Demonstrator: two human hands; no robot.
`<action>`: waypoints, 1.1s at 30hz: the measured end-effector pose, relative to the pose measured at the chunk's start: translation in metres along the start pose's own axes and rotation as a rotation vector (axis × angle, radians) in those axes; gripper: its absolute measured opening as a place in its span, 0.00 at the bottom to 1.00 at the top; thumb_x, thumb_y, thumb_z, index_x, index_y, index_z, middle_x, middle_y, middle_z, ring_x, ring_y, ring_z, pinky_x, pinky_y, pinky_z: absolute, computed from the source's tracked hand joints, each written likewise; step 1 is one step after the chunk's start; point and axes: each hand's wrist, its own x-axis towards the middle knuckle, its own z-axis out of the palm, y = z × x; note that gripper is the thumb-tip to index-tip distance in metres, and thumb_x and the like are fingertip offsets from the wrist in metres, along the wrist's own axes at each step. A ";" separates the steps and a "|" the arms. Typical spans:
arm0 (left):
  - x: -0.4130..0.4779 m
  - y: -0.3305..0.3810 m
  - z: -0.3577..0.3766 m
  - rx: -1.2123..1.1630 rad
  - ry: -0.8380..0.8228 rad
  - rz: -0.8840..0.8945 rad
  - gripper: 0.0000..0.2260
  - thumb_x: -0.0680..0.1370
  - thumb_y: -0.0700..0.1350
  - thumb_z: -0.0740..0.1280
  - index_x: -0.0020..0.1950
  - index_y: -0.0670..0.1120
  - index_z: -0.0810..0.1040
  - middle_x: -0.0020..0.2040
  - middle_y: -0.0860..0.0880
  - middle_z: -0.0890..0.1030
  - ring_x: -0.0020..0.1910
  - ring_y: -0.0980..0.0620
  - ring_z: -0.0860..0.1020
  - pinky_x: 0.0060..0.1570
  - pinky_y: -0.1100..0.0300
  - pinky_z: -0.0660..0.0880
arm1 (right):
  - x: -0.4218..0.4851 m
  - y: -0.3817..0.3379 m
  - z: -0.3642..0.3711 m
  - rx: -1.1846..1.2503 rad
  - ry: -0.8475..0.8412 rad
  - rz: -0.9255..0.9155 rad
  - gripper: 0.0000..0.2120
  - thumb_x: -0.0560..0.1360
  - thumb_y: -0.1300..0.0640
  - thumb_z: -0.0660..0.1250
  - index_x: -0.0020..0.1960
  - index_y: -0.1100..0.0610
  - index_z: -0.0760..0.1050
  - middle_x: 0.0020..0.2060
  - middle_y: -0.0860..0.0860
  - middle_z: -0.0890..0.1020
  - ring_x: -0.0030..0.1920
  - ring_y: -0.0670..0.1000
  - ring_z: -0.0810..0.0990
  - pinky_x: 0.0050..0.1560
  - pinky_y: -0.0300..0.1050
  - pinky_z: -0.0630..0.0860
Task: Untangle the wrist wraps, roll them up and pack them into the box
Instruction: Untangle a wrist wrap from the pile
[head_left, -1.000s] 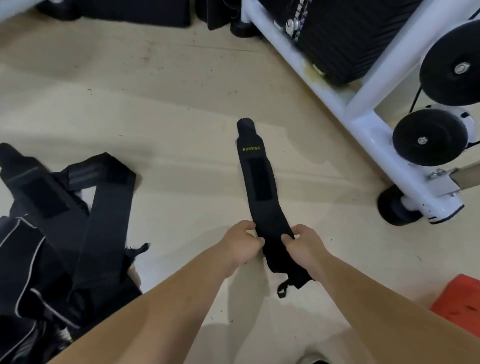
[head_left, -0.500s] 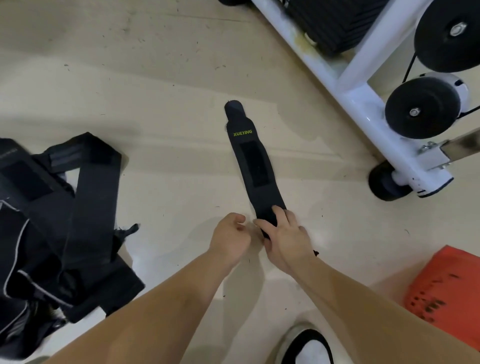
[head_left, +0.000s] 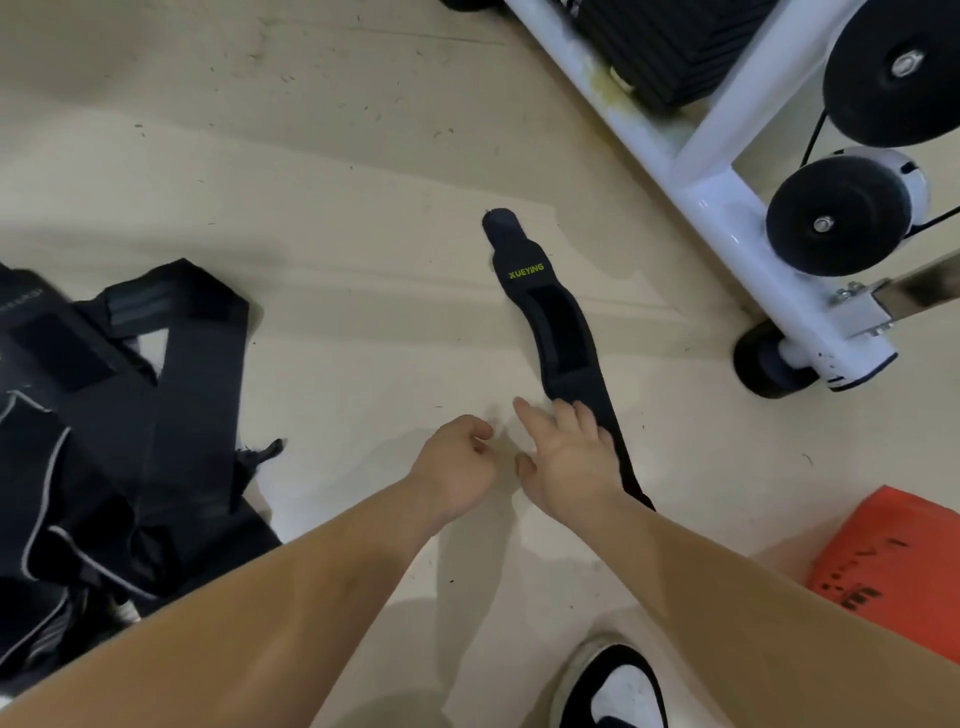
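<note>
A person's bare arms and one black-and-white shoe (head_left: 613, 686).
The left hand (head_left: 457, 467) and right hand (head_left: 569, 457) are bare, and the left forearm (head_left: 260, 613) and right forearm (head_left: 753, 597) behind them are uncovered along all their visible length. Below the right hand, just beside its forearm, the shoe shows a white toe cap framed by black panels, with a white sole edge around the front.

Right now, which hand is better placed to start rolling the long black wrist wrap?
The right hand: its straight fingers rest on the long black wrist wrap, while the left hand is curled beside it, holding nothing.
</note>
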 end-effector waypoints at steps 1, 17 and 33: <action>-0.005 0.006 -0.009 0.062 -0.035 0.025 0.16 0.84 0.42 0.62 0.71 0.47 0.75 0.61 0.47 0.81 0.59 0.45 0.82 0.61 0.52 0.79 | 0.001 -0.014 -0.010 0.045 -0.036 -0.036 0.30 0.85 0.47 0.60 0.84 0.44 0.55 0.78 0.54 0.65 0.80 0.60 0.60 0.75 0.58 0.66; -0.179 -0.045 -0.267 0.335 0.151 0.077 0.14 0.85 0.48 0.64 0.71 0.47 0.75 0.54 0.50 0.82 0.54 0.48 0.83 0.54 0.57 0.79 | -0.049 -0.288 -0.186 -0.152 -0.173 -0.566 0.18 0.85 0.46 0.61 0.70 0.53 0.77 0.66 0.51 0.81 0.64 0.56 0.80 0.64 0.52 0.78; -0.126 -0.203 -0.307 -0.269 0.822 -0.303 0.08 0.81 0.47 0.66 0.60 0.52 0.75 0.56 0.53 0.81 0.53 0.49 0.81 0.58 0.50 0.79 | 0.016 -0.382 -0.058 0.507 -0.301 -0.360 0.12 0.86 0.53 0.62 0.67 0.51 0.78 0.60 0.51 0.83 0.60 0.53 0.82 0.61 0.47 0.78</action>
